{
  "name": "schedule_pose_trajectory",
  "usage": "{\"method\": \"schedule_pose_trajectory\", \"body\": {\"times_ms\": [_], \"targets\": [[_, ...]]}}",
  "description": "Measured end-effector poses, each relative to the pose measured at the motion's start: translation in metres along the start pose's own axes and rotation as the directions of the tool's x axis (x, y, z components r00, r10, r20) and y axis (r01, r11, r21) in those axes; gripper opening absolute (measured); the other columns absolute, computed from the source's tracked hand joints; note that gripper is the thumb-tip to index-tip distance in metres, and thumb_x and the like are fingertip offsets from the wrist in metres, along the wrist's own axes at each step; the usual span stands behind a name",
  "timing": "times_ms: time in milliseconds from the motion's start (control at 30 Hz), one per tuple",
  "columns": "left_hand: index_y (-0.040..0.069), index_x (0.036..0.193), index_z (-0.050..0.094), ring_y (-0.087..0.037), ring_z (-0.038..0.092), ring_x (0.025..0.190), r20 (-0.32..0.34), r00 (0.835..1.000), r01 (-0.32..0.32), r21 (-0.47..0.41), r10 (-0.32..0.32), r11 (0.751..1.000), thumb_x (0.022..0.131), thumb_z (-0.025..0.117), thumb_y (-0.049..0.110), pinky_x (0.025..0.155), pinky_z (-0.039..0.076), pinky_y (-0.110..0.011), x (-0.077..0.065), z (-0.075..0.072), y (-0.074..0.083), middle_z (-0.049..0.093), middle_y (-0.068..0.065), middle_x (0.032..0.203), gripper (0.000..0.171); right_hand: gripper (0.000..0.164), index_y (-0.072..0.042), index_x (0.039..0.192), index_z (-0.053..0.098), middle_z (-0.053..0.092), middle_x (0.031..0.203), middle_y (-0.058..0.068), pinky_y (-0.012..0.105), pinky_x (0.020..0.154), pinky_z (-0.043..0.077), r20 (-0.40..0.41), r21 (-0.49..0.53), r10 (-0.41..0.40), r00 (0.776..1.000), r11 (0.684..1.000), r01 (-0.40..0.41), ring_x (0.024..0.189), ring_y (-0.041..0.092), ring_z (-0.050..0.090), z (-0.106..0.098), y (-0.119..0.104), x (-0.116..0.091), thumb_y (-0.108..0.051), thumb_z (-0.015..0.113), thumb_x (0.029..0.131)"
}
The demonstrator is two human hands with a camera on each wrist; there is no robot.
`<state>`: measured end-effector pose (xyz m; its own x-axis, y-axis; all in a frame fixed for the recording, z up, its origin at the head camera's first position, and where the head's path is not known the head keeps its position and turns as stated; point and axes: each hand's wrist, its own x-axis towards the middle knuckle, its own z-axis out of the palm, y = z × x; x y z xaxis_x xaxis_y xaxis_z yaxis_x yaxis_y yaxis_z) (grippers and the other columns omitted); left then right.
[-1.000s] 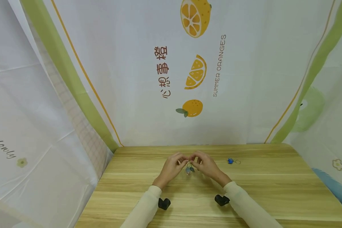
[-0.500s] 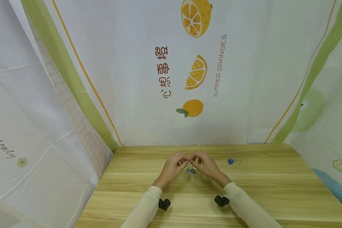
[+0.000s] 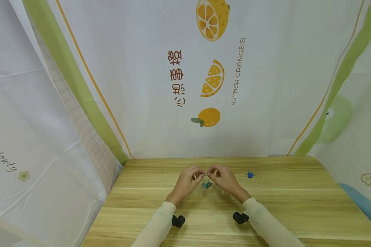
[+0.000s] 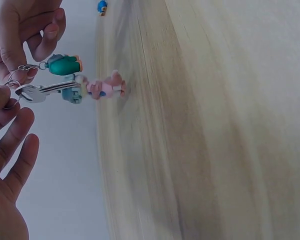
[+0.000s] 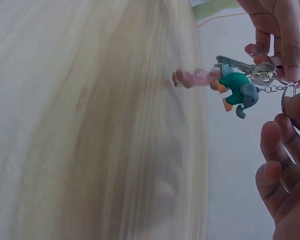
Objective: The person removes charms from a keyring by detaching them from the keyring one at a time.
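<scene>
Both hands meet over the far middle of the table. My left hand (image 3: 185,181) pinches a ring from which a silver key (image 4: 50,89) and a pink figure charm (image 4: 107,86) hang. My right hand (image 3: 225,180) pinches a metal key ring (image 5: 288,97) between thumb and finger. On a short chain from that ring dangles a green figure charm (image 5: 236,87) with a grey head and orange feet. The charms overlap each other in both wrist views. How the two rings are linked I cannot tell.
A blue figure keychain (image 3: 250,175) lies on the wooden table (image 3: 284,206), to the right of the right hand. Black wrist-worn pieces (image 3: 178,221) show beside both sleeves. A white cloth (image 3: 160,137) printed with oranges rises behind the table's far edge.
The hanging charms have swung and turned, so the green one shows more. My right fingertips have shifted slightly right, away from the left ones. The blue keychain stays put.
</scene>
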<state>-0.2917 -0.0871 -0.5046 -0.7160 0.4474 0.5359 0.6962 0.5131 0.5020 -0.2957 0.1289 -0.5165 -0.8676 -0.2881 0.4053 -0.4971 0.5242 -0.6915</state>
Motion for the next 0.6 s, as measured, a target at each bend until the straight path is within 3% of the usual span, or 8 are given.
{"method": "schedule_pose_trajectory", "body": {"times_ms": [167, 367, 600], "targets": [[0.011, 0.106, 0.077, -0.011, 0.067, 0.082, -0.002, 1.0, 0.01, -0.008, -0.01, 1.0, 0.101, 0.073, 0.009, 0.072, 0.058, -0.021, 0.0009, 0.0002, -0.001, 0.076, -0.002, 0.102, 0.006, 0.008, -0.016, 0.109, 0.075, 0.072, 0.103, 0.001, 0.024, 0.053, 0.048, 0.006, 0.021, -0.05, 0.999, 0.999, 0.05, 0.062, 0.009, 0.058, -0.0006, -0.0007, 0.0009, -0.013, 0.074, 0.101], [0.011, 0.106, 0.077, -0.011, 0.067, 0.082, -0.006, 1.0, 0.028, -0.004, -0.028, 1.0, 0.101, 0.074, 0.009, 0.071, 0.057, -0.021, 0.0011, 0.0004, -0.0004, 0.076, -0.002, 0.103, 0.006, 0.013, -0.017, 0.11, 0.075, 0.071, 0.109, 0.003, 0.023, 0.059, 0.051, 0.019, 0.008, -0.133, 0.991, 0.991, 0.133, 0.07, 0.002, 0.058, -0.0003, -0.0005, 0.0013, -0.009, 0.076, 0.099], [0.012, 0.106, 0.077, -0.011, 0.066, 0.083, -0.006, 1.0, 0.027, -0.011, -0.027, 1.0, 0.101, 0.074, 0.01, 0.072, 0.057, -0.021, 0.0011, 0.001, -0.0006, 0.076, -0.001, 0.103, 0.006, 0.013, -0.019, 0.109, 0.075, 0.071, 0.108, -0.001, 0.023, 0.061, 0.051, 0.002, -0.032, -0.146, 0.989, 0.989, 0.146, 0.071, 0.0, 0.056, 0.0006, 0.0012, 0.002, -0.012, 0.077, 0.099]]}}
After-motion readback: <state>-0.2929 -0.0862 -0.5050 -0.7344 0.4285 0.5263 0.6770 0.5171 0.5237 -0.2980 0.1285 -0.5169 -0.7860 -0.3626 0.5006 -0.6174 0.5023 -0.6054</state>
